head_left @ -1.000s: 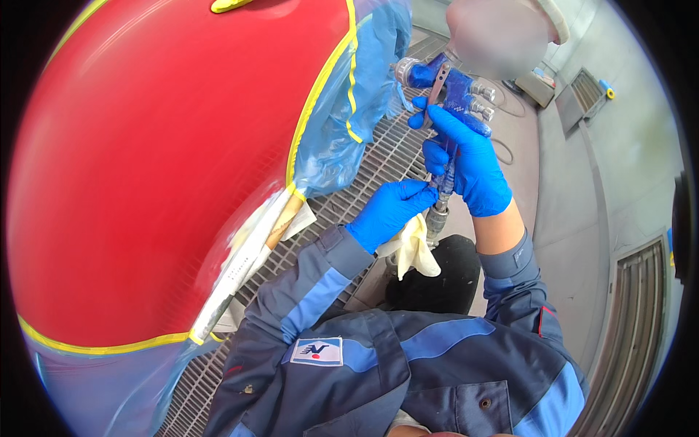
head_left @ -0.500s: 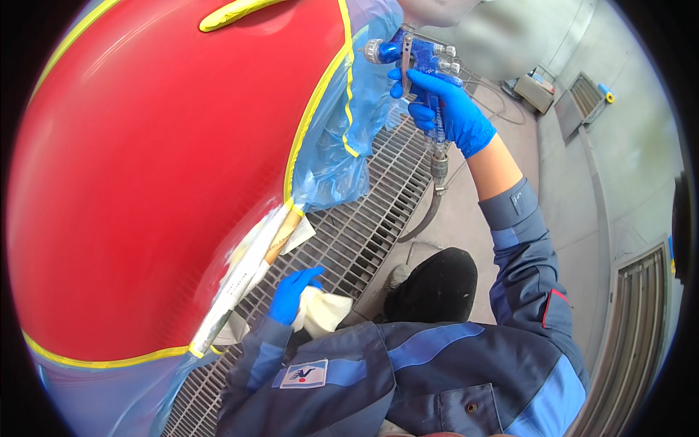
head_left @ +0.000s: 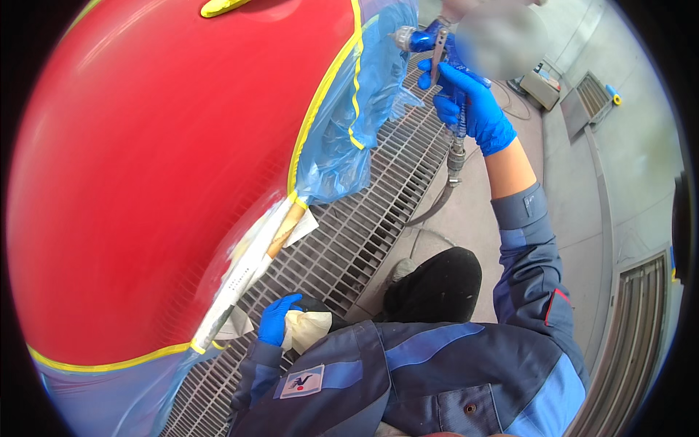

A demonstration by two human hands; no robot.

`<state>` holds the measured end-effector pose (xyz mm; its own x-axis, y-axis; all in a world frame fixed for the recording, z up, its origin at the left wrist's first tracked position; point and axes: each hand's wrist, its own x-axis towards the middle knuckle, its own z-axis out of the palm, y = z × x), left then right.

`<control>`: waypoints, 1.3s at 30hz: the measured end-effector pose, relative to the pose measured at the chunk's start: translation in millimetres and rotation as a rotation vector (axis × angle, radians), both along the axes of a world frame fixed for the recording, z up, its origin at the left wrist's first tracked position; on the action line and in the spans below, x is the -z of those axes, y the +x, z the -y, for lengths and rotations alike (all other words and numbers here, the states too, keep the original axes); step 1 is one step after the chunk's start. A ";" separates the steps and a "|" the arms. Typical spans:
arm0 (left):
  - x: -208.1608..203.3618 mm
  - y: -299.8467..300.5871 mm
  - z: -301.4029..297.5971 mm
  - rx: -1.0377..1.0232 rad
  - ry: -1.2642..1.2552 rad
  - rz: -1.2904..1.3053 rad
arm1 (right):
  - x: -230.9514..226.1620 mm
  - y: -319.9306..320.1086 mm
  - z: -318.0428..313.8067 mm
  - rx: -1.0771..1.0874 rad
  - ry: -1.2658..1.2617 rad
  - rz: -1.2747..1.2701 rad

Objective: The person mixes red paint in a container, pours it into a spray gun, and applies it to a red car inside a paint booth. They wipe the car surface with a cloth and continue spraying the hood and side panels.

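Observation:
My right hand (head_left: 477,109), in a blue glove, is wrapped round the grip of a blue spray gun (head_left: 459,62). The gun is raised at the upper right, its nozzle toward the red panel but well apart from it. From its handle hangs an air hose (head_left: 433,207). Low beside my body, my gloved left hand (head_left: 277,320) is closed on a cream cloth (head_left: 306,330). The glossy red car panel (head_left: 175,175) fills the left, edged with yellow masking tape (head_left: 309,120) and blue masking film (head_left: 338,156). A pale, whitish area shows along its lower right edge.
A metal floor grating (head_left: 349,233) runs between the panel and me. My bent knee (head_left: 437,284) is over the floor. Against the right wall are vent grilles (head_left: 633,328) and a small box-shaped unit (head_left: 539,89). A grey blur covers the area behind the gun.
My right hand has carried the spray gun a little to the right, farther from the panel. My left hand, with the cloth, has moved slightly left and down.

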<state>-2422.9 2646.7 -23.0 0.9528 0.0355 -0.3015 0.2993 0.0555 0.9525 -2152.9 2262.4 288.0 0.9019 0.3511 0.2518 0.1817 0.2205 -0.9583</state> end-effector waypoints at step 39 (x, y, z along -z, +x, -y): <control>14.7 -10.9 -17.4 -0.058 -0.113 -0.135 | 5.8 28.7 6.9 -0.209 -0.032 -0.056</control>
<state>-2433.7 2664.1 -37.8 0.9005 0.0484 -0.4321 0.4176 0.1804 0.8905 -2124.2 2255.5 282.3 0.8211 0.5387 0.1889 0.0817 0.2167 -0.9728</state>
